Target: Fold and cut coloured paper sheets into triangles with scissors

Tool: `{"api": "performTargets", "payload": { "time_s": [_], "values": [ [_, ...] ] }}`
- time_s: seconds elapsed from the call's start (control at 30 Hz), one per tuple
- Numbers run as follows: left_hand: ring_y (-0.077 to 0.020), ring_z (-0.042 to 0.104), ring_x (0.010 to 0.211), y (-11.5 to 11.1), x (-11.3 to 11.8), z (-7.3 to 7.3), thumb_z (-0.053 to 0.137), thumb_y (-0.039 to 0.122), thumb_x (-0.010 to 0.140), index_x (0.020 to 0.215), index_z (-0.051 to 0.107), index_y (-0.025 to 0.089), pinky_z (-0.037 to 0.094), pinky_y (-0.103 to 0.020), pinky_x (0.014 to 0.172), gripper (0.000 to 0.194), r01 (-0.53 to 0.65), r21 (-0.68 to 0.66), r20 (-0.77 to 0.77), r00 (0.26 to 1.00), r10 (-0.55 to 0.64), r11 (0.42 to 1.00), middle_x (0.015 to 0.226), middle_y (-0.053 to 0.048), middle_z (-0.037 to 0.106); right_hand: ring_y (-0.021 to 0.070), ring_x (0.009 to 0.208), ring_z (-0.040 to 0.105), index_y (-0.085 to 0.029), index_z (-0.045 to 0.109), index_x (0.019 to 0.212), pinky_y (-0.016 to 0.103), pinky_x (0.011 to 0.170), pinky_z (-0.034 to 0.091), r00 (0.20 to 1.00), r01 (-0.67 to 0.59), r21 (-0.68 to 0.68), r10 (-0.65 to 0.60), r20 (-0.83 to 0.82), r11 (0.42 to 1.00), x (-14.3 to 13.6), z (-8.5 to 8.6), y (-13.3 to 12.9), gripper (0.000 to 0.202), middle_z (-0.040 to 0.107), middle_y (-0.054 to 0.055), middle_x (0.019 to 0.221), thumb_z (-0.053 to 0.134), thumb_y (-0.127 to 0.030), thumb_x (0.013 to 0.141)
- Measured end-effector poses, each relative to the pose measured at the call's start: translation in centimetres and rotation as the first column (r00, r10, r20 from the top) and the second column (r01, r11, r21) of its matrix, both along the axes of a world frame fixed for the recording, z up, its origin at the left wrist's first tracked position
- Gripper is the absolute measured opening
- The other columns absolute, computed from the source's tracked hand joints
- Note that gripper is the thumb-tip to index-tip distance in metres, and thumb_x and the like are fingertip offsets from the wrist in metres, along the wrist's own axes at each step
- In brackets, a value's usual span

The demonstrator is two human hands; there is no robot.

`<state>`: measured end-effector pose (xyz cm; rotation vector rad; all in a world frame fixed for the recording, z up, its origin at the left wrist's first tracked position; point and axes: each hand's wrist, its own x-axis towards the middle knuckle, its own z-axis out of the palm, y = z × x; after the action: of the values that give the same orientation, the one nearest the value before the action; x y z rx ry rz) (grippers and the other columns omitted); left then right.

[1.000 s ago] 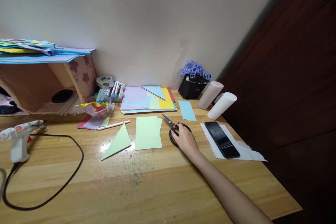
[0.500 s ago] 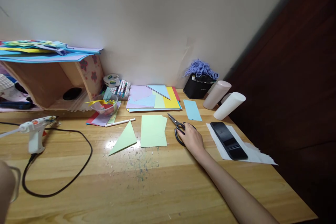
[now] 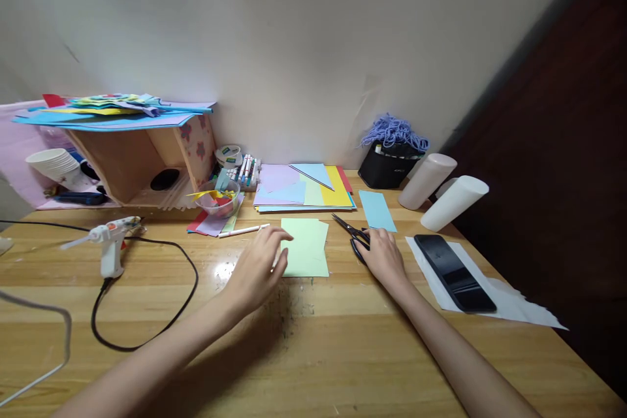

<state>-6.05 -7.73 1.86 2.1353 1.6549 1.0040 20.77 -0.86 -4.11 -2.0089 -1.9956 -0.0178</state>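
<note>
My left hand (image 3: 258, 266) hovers at the left edge of the pale green paper sheets (image 3: 304, 249), thumb and fingers apart with nothing between them. A green paper triangle seen earlier is hidden behind this hand. On the right, my right hand (image 3: 386, 257) is closed on the black handles of a pair of scissors (image 3: 351, 228), which lie on the table with the blades pointing away to the left. Above the right hand lies a light blue paper strip (image 3: 377, 211). A white pen (image 3: 245, 230) rests beyond my left hand.
A glue gun (image 3: 112, 245) with a looping black cord stands at left. Behind are a wooden box (image 3: 132, 163), a bowl of scraps (image 3: 225, 206), stacked coloured paper (image 3: 326, 186) and a black yarn holder (image 3: 386, 166). At right are white rolls (image 3: 453, 202) and a phone (image 3: 453, 273).
My left hand has come in from the left edge to the green paper, covering the triangle. The right hand stays at the scissors. The view has shifted left.
</note>
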Motion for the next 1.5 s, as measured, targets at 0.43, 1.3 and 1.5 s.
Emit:
{"api": "performTargets", "payload": {
  "time_s": [0.43, 1.3, 1.5],
  "values": [
    [-0.0264, 0.044, 0.105, 3.7, 2.4, -5.8, 0.054, 0.024, 0.072, 0.117, 0.035, 0.013, 0.039, -0.042, 0.086, 0.05, -0.084, -0.087, -0.017, 0.996, 0.083, 0.993, 0.108, -0.014, 0.046, 0.0174, 0.125, 0.031, -0.021, 0.035, 0.13, 0.041, 0.103, 0.024, 0.719, -0.686, -0.05, 0.667, -0.193, 0.726, -4.3, 0.1, -2.4, 0.045, 0.039, 0.007, 0.134, 0.039, -0.031, 0.086],
    [-0.0178, 0.056, 0.078, 3.8, 1.9, -4.0, 0.052, 0.044, 0.075, 0.094, 0.059, 0.015, 0.042, -0.025, 0.066, 0.035, 0.344, -0.298, 0.783, 0.621, 0.022, 0.891, 0.09, -0.004, 0.063, 0.0147, 0.083, 0.057, -0.016, 0.048, 0.117, 0.029, 0.074, 0.046, 0.327, -0.443, -0.027, 0.134, -0.936, 0.896, -4.7, 2.0, -1.3, 0.048, 0.06, 0.009, 0.103, 0.05, -0.042, 0.077],
    [-0.0186, 0.056, 0.081, 3.1, 2.3, -3.3, 0.051, 0.044, 0.076, 0.099, 0.057, 0.016, 0.043, -0.026, 0.068, 0.037, 0.31, -0.31, 0.783, 0.619, 0.057, 0.899, 0.094, -0.004, 0.063, 0.0121, 0.068, 0.056, -0.014, 0.056, 0.099, 0.024, 0.064, 0.045, 0.259, -0.394, -0.004, 0.107, -0.96, 0.919, -4.6, 1.6, -2.5, 0.038, 0.058, 0.0, 0.073, 0.062, -0.037, 0.069]
  ]
}}
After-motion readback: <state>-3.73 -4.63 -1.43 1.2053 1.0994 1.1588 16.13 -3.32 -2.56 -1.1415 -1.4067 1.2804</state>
